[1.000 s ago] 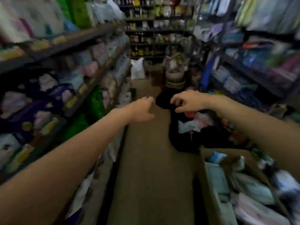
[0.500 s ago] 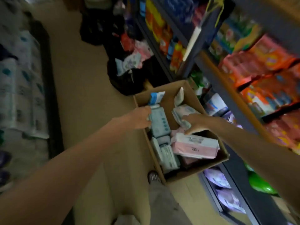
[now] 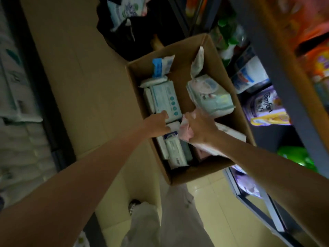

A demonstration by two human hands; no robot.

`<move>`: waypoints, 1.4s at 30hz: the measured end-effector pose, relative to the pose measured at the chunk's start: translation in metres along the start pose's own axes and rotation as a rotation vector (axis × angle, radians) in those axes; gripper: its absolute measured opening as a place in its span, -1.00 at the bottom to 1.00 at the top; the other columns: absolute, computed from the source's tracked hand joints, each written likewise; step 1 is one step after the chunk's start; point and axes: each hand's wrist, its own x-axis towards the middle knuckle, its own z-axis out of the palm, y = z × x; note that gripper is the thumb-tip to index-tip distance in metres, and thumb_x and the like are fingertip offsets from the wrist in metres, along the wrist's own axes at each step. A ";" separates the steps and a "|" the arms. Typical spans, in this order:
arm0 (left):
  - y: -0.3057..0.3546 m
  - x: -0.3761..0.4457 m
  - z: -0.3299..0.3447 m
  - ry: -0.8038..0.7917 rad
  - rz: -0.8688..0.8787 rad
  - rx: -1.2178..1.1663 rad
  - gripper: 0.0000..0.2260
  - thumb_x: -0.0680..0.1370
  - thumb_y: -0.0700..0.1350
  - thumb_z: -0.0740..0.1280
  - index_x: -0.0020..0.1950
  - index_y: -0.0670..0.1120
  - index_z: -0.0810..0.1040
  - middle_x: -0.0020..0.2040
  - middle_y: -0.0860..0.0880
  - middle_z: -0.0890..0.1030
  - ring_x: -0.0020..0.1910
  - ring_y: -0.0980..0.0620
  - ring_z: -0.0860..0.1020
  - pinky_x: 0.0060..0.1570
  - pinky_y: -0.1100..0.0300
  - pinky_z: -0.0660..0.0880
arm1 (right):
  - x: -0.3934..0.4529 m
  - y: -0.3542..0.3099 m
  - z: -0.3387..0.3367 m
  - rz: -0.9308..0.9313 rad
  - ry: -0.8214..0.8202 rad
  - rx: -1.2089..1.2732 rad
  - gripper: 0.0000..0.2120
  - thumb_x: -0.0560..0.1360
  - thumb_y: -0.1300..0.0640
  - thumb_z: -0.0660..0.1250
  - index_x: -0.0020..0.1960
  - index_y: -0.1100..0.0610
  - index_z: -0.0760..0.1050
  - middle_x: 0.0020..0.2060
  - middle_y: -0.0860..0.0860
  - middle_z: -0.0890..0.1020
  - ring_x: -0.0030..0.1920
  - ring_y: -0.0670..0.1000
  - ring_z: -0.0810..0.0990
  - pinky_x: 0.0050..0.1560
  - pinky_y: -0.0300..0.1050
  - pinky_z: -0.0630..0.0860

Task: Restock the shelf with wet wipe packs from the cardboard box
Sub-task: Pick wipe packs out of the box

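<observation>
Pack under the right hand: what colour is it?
Pale pink pack, under the right hand; head view.

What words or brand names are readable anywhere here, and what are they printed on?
"Comfort": on the purple pouch on the low shelf to the right of the cardboard box.
Pale blue wet wipe pack in the box: has printing and a row of dots, too blurred to read.
Pale green wet wipe pack: print unreadable.
Orange packs on the upper shelf: blurred, nothing legible.
</observation>
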 end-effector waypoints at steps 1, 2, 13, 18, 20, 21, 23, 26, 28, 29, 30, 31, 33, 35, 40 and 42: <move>-0.001 -0.002 -0.007 0.030 -0.002 -0.040 -0.52 0.55 -0.12 0.27 0.42 -0.15 0.20 0.29 -0.16 0.47 0.22 -0.11 0.48 0.14 0.11 0.43 | 0.000 0.005 -0.017 0.039 -0.003 0.128 -0.18 0.29 -0.06 0.48 0.40 0.05 0.13 0.34 0.20 0.22 0.30 0.28 0.31 0.21 0.10 0.36; -0.001 -0.006 -0.017 0.055 -0.005 -0.104 -0.49 0.53 -0.11 0.30 0.42 -0.14 0.18 0.30 -0.15 0.47 0.23 -0.10 0.49 0.12 0.15 0.43 | -0.003 0.009 -0.036 0.064 0.016 0.282 -0.22 0.28 -0.04 0.50 0.35 0.05 0.16 0.31 0.18 0.24 0.27 0.27 0.33 0.18 0.09 0.37; -0.029 -0.176 -0.180 0.131 0.347 -0.800 -0.21 0.00 0.28 0.56 0.14 0.01 0.50 0.04 0.04 0.67 0.04 0.07 0.64 -0.03 0.25 0.59 | -0.055 -0.114 -0.310 -0.560 0.025 1.196 -0.55 0.33 0.36 0.45 0.18 0.19 0.48 0.07 0.19 0.62 0.05 0.12 0.63 0.01 -0.04 0.58; -0.077 -0.299 -0.220 0.350 0.424 -0.867 -0.37 0.18 0.10 0.55 0.19 -0.01 0.48 0.02 0.02 0.69 0.03 0.05 0.65 -0.06 0.18 0.58 | -0.104 -0.226 -0.372 -0.821 -0.119 1.280 -0.59 0.34 0.37 0.35 0.17 0.20 0.46 -0.06 0.15 0.59 -0.17 0.03 0.64 -0.22 -0.12 0.62; -0.105 -0.344 -0.219 0.536 0.436 -0.933 -0.48 0.30 -0.02 0.53 0.21 -0.03 0.48 0.02 0.00 0.69 0.03 0.02 0.65 -0.02 0.12 0.57 | -0.129 -0.280 -0.381 -0.884 -0.124 1.287 -0.50 0.30 0.30 0.38 0.24 0.20 0.44 0.03 0.18 0.57 -0.03 0.10 0.59 0.03 -0.02 0.57; -0.119 -0.365 -0.216 0.621 0.449 -0.992 -0.52 0.32 -0.05 0.49 0.21 -0.05 0.50 0.01 -0.02 0.70 0.01 0.00 0.66 -0.01 0.10 0.58 | -0.140 -0.307 -0.383 -0.912 -0.126 1.289 -0.49 0.32 0.25 0.37 0.26 0.20 0.43 0.06 0.19 0.57 0.00 0.11 0.58 0.10 0.01 0.54; -0.147 -0.409 -0.210 0.758 0.460 -1.091 -0.60 0.31 -0.07 0.43 0.13 -0.09 0.56 -0.03 -0.05 0.71 -0.04 -0.02 0.67 -0.02 0.08 0.60 | -0.167 -0.362 -0.383 -0.945 -0.128 1.303 -0.56 0.42 0.16 0.35 0.28 0.20 0.43 0.06 0.14 0.63 0.00 0.07 0.62 0.10 0.01 0.55; -0.196 -0.481 -0.201 0.913 0.412 -1.104 -0.52 0.29 -0.03 0.46 0.18 -0.12 0.55 0.04 -0.10 0.68 0.04 -0.09 0.65 0.10 -0.01 0.55 | -0.211 -0.442 -0.371 -1.018 -0.144 1.244 -0.79 0.52 0.03 0.24 0.07 0.09 0.54 -0.07 0.07 0.71 -0.07 0.04 0.68 0.03 -0.02 0.60; -0.230 -0.533 -0.196 1.015 0.376 -1.063 -0.43 0.24 0.00 0.51 0.22 -0.10 0.52 0.07 -0.09 0.68 0.06 -0.10 0.64 0.10 -0.04 0.55 | -0.235 -0.491 -0.359 -1.062 -0.148 1.218 -0.75 0.50 -0.07 0.24 0.07 0.05 0.53 0.15 0.20 0.60 0.13 0.19 0.59 0.27 0.25 0.40; -0.245 -0.559 -0.193 1.067 0.352 -1.036 -0.43 0.23 0.02 0.51 0.20 -0.08 0.53 0.06 -0.08 0.68 0.05 -0.09 0.64 0.09 -0.03 0.55 | -0.246 -0.515 -0.353 -1.093 -0.177 1.198 -0.66 0.48 -0.10 0.26 0.16 0.06 0.50 0.24 0.22 0.53 0.19 0.21 0.55 0.31 0.31 0.32; -0.260 -0.584 -0.188 1.119 0.326 -1.006 -0.46 0.23 0.03 0.51 0.18 -0.07 0.54 0.04 -0.07 0.69 0.02 -0.08 0.65 0.07 -0.02 0.56 | -0.258 -0.538 -0.347 -1.128 -0.224 1.180 -0.53 0.44 -0.12 0.30 0.27 0.07 0.44 0.29 0.23 0.48 0.23 0.22 0.52 0.31 0.34 0.30; -0.273 -0.608 -0.184 1.166 0.294 -0.980 -0.47 0.24 0.05 0.49 0.16 -0.07 0.54 0.02 -0.05 0.69 -0.01 -0.06 0.66 0.05 -0.01 0.57 | -0.268 -0.559 -0.341 -1.167 -0.275 1.166 -0.39 0.39 -0.13 0.36 0.36 0.08 0.36 0.32 0.24 0.44 0.28 0.25 0.47 0.31 0.36 0.30; -0.294 -0.655 -0.174 1.263 0.249 -0.947 -0.43 0.19 0.08 0.52 0.15 -0.08 0.54 -0.01 -0.04 0.70 -0.05 -0.06 0.67 0.06 -0.06 0.57 | -0.291 -0.600 -0.334 -1.254 -0.361 1.156 -0.16 0.23 -0.10 0.51 0.43 0.07 0.29 0.33 0.20 0.46 0.32 0.23 0.45 0.31 0.27 0.36; -0.312 -0.699 -0.164 1.356 0.234 -0.924 -0.37 0.13 0.08 0.55 0.14 -0.10 0.54 -0.01 -0.07 0.70 -0.02 -0.10 0.66 0.10 -0.11 0.55 | -0.316 -0.641 -0.330 -1.347 -0.393 1.114 -0.03 0.08 -0.08 0.61 0.41 0.05 0.31 0.23 0.10 0.57 0.23 0.11 0.56 0.19 0.08 0.53; -0.334 -0.809 -0.140 1.537 0.195 -0.830 -0.37 0.23 0.08 0.51 0.23 -0.10 0.49 0.08 -0.08 0.67 0.07 -0.10 0.63 0.16 -0.08 0.52 | -0.400 -0.726 -0.332 -1.637 -0.359 1.100 -0.14 -0.04 -0.08 0.65 0.22 0.04 0.49 0.09 0.04 0.66 0.08 0.04 0.65 -0.06 -0.08 0.61; -0.332 -0.851 -0.133 1.589 0.160 -0.788 -0.40 0.26 0.14 0.47 0.23 -0.07 0.50 0.11 -0.07 0.66 0.11 -0.10 0.61 0.22 -0.10 0.47 | -0.433 -0.759 -0.337 -1.718 -0.420 1.192 -0.20 0.09 0.06 0.62 0.28 0.11 0.44 0.12 0.12 0.63 0.08 0.10 0.65 -0.08 -0.02 0.61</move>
